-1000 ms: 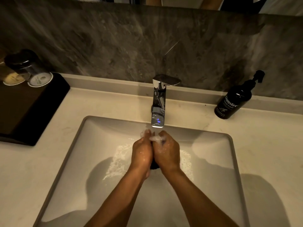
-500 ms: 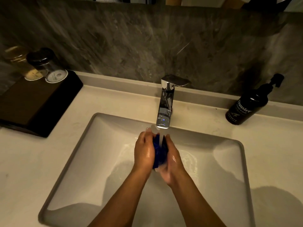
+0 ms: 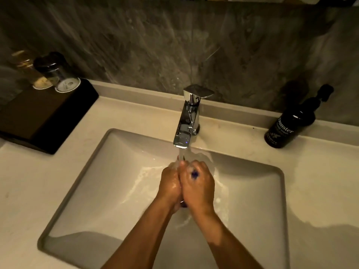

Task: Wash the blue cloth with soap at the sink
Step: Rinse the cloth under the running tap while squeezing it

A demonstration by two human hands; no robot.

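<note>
My left hand (image 3: 170, 184) and my right hand (image 3: 199, 186) are pressed together over the white sink (image 3: 108, 183), under the running water from the chrome tap (image 3: 187, 119). Both hands are curled round the blue cloth (image 3: 194, 174). Only a small blue patch of it shows between my right fingers; the rest is hidden. The hands are wet and shiny, and water runs into the basin below them. A dark hand-wash pump bottle (image 3: 289, 126) stands on the counter at the right, well away from both hands.
A black tray (image 3: 44, 117) sits on the counter at the left, holding two upturned glasses (image 3: 64, 78). A grey stone wall rises behind the tap. The pale counter (image 3: 320, 181) runs around the sink on both sides.
Half a second ago the cloth showed as a blue strip between my parted hands. My hands have since closed together round it, hiding most of it.
</note>
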